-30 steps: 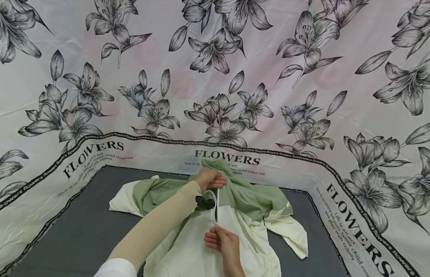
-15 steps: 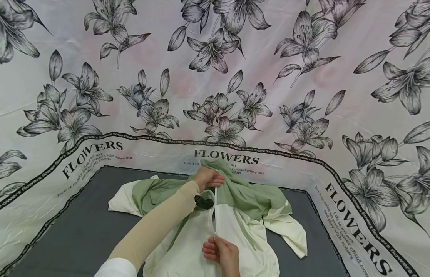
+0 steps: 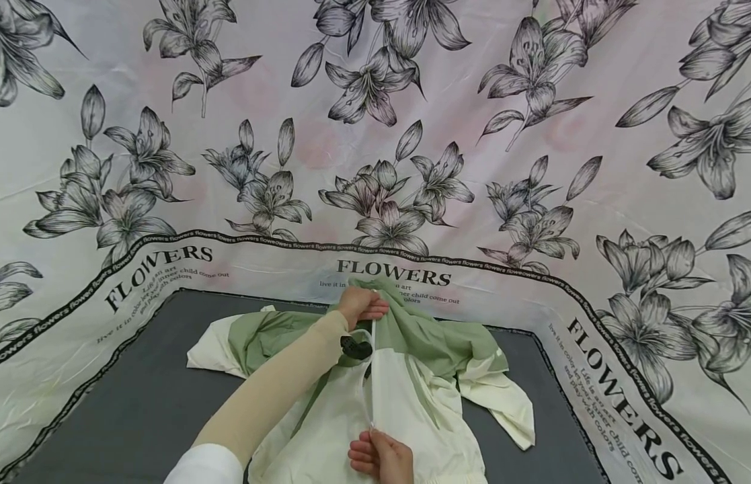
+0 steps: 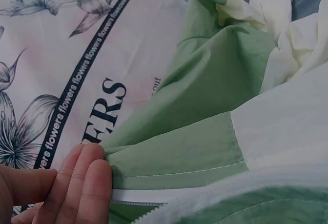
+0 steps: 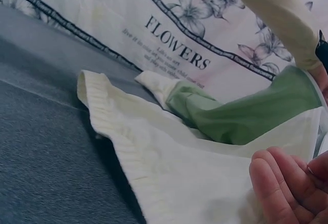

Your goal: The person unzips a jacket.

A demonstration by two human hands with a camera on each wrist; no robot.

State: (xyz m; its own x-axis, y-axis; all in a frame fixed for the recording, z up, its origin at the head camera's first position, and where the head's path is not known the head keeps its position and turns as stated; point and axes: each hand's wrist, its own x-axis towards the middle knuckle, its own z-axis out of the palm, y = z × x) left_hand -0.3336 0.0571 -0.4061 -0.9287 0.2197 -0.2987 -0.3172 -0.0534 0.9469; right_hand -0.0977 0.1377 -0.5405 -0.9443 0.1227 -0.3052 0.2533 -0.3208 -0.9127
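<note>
A green and cream zip jacket (image 3: 423, 403) lies spread in the head view. At its collar end my left hand (image 3: 357, 306) pinches the green edge beside the top of the zipper (image 3: 376, 376). Lower on the front, my right hand (image 3: 387, 457) pinches the zipper slider, which its fingertips mostly hide. Above the slider the two zipper sides stand apart. In the left wrist view, my left hand (image 4: 82, 185) holds the green edge next to the white zipper tape (image 4: 133, 196). The right wrist view has my right hand (image 5: 287, 185) over the cream front, near the gathered hem (image 5: 118, 142).
Beneath the jacket is a dark grey table surface (image 3: 139, 383). A white cloth (image 3: 399, 202) printed with flowers and lettering rises behind and at both sides. The jacket's sleeves (image 3: 502, 403) spread left and right. A black wrist camera (image 3: 354, 348) sits at my left wrist.
My right hand has slid down the jacket front with the slider, and the parted stretch of zipper has grown longer. The left hand keeps its hold at the collar.
</note>
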